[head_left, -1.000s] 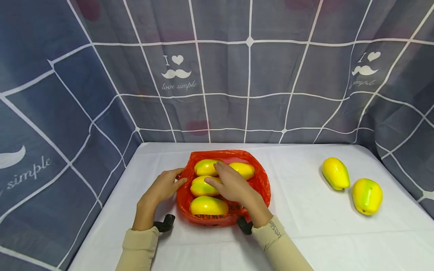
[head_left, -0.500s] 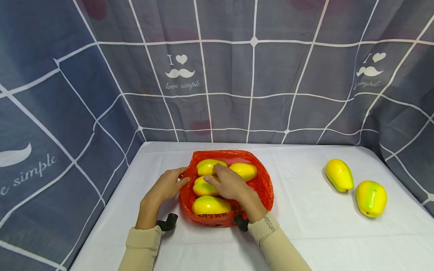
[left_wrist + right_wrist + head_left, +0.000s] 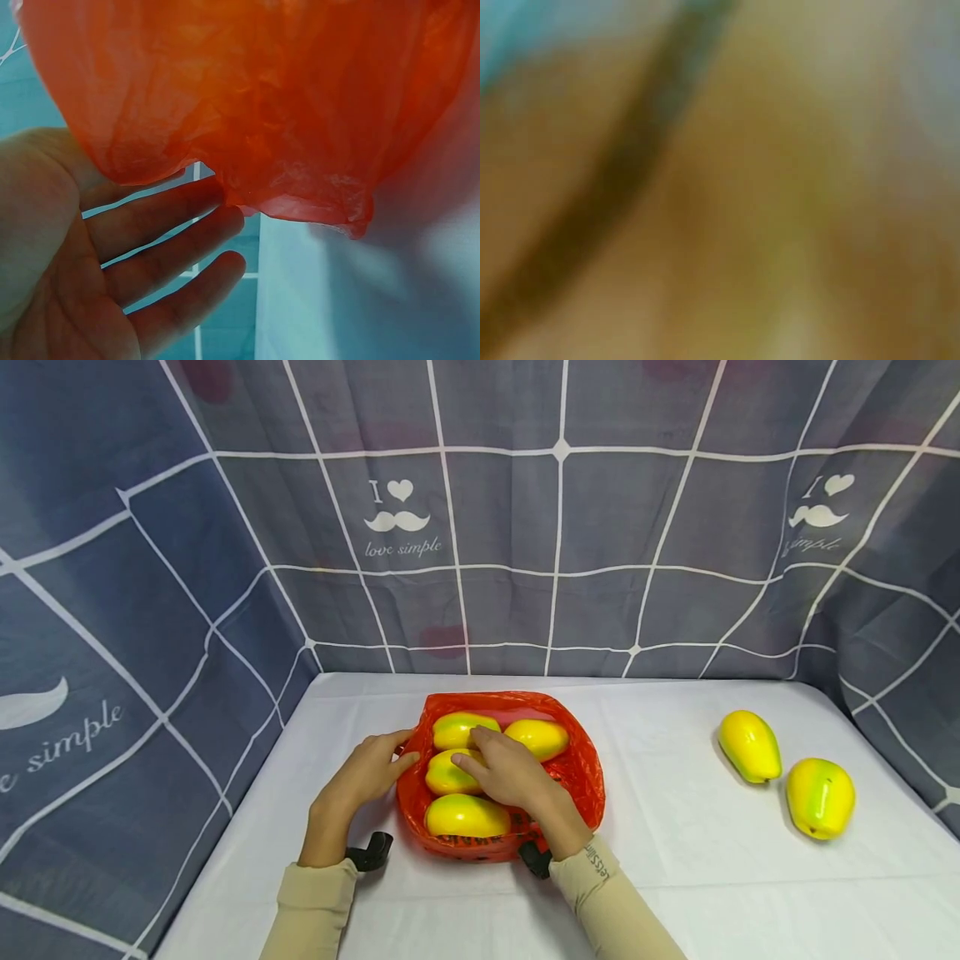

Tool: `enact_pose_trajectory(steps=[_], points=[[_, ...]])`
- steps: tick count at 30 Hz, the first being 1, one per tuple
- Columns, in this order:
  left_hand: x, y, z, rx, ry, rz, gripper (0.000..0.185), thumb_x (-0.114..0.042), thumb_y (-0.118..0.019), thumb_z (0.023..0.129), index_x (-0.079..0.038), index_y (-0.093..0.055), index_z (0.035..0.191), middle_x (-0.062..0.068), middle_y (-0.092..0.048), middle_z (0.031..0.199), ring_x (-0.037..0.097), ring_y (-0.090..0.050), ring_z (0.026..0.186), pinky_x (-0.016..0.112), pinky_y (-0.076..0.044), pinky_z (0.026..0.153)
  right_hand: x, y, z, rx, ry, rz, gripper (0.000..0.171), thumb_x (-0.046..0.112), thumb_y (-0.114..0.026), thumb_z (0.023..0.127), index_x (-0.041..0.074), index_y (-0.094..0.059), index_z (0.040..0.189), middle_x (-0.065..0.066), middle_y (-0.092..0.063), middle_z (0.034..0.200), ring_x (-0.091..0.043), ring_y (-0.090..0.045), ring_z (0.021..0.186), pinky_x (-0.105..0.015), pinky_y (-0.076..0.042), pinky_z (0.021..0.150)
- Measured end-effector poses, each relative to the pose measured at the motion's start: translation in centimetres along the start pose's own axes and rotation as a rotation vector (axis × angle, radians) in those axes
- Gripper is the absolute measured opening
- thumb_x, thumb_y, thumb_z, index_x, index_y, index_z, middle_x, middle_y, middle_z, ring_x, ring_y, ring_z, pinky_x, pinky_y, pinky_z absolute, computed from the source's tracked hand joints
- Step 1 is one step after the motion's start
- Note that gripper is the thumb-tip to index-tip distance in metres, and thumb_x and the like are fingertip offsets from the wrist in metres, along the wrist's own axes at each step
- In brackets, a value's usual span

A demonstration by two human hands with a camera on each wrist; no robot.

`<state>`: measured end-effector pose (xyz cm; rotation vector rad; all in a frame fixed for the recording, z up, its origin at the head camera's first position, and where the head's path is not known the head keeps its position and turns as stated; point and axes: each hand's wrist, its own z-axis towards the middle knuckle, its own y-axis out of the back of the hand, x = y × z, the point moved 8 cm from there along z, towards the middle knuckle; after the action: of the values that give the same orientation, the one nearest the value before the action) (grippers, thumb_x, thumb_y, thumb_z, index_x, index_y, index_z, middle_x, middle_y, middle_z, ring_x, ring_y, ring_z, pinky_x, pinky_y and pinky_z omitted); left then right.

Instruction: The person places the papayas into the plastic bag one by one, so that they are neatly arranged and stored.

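On the table (image 3: 720, 868), four fruits (image 3: 467, 817) are seen inside the red bag (image 3: 585, 781). Its left side is touched by the left hand (image 3: 367, 774), fingers extended. Over the fruits, the right hand (image 3: 512, 768) is placed; its grip cannot be told.

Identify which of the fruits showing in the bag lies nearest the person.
The front fruit, just inside the near rim of the bag; the middle fruit, back-left fruit and back-right fruit all lie farther away.
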<state>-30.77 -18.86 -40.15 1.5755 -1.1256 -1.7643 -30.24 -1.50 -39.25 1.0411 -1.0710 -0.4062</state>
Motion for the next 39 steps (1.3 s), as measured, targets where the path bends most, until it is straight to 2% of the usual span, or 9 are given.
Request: enact_pose_trajectory(steps=[8, 14, 21, 28, 34, 39], points=[[-0.1, 0.0, 0.1, 0.003, -0.008, -0.002, 0.051, -0.021, -0.064, 0.097, -0.001, -0.052, 0.142, 0.014, -0.065, 0.119, 0.031, -0.059, 0.110, 0.051, -0.044, 0.102, -0.5, 1.2, -1.0, -0.053, -0.035, 0.012, 0.065, 0.043, -0.057, 0.099, -0.005, -0.046, 0.143, -0.016, -0.051, 0.142, -0.031, -0.047, 0.132, -0.044, -0.034, 0.112], [0.0, 0.1, 0.3, 0.002, -0.016, 0.000, 0.049, -0.020, -0.063, 0.097, -0.001, -0.052, 0.141, 0.013, -0.066, 0.117, 0.030, -0.060, 0.108, 0.050, -0.045, 0.101, -1.7, 2.0, -1.3, -0.102, -0.066, 0.055, 0.064, 0.038, -0.060, 0.098, -0.007, -0.046, 0.142, -0.019, -0.053, 0.140, -0.035, -0.048, 0.130, -0.046, -0.035, 0.111], [-0.2, 0.0, 0.2, 0.007, -0.004, -0.009, 0.050, -0.020, -0.064, 0.097, -0.001, -0.052, 0.141, 0.014, -0.065, 0.118, 0.031, -0.059, 0.109, 0.050, -0.045, 0.101, -2.7, 2.2, -0.5, -0.173, -0.026, 0.123, 0.063, 0.034, -0.062, 0.098, -0.008, -0.046, 0.141, -0.020, -0.052, 0.140, -0.033, -0.049, 0.130, -0.046, -0.036, 0.111], [-0.4, -0.1, 0.2, 0.010, -0.003, -0.011, 0.050, -0.020, -0.064, 0.097, 0.000, -0.053, 0.141, 0.013, -0.066, 0.116, 0.030, -0.060, 0.108, 0.050, -0.045, 0.101, -3.3, 2.0, -0.3, -0.184, -0.044, 0.120, 0.066, 0.038, -0.062, 0.097, -0.007, -0.045, 0.143, -0.019, -0.049, 0.143, -0.033, -0.045, 0.133, -0.045, -0.033, 0.113], [-0.1, -0.1, 0.3, 0.007, -0.002, -0.006, 0.050, -0.019, -0.064, 0.097, 0.000, -0.052, 0.141, 0.015, -0.065, 0.118, 0.032, -0.060, 0.110, 0.051, -0.045, 0.101, -3.0, 2.5, -1.0, -0.210, -0.039, 0.109, 0.064, 0.040, -0.063, 0.097, -0.002, -0.047, 0.143, -0.015, -0.050, 0.144, -0.030, -0.045, 0.134, -0.045, -0.033, 0.113], [0.0, 0.0, 0.1, 0.005, -0.004, 0.000, 0.051, -0.020, -0.063, 0.097, 0.001, -0.051, 0.142, 0.015, -0.065, 0.118, 0.032, -0.060, 0.109, 0.050, -0.045, 0.101, -3.0, 3.9, -2.1, -0.243, 0.010, 0.116, 0.063, 0.037, -0.065, 0.096, -0.002, -0.049, 0.142, -0.017, -0.052, 0.142, -0.032, -0.047, 0.132, -0.047, -0.035, 0.111]])
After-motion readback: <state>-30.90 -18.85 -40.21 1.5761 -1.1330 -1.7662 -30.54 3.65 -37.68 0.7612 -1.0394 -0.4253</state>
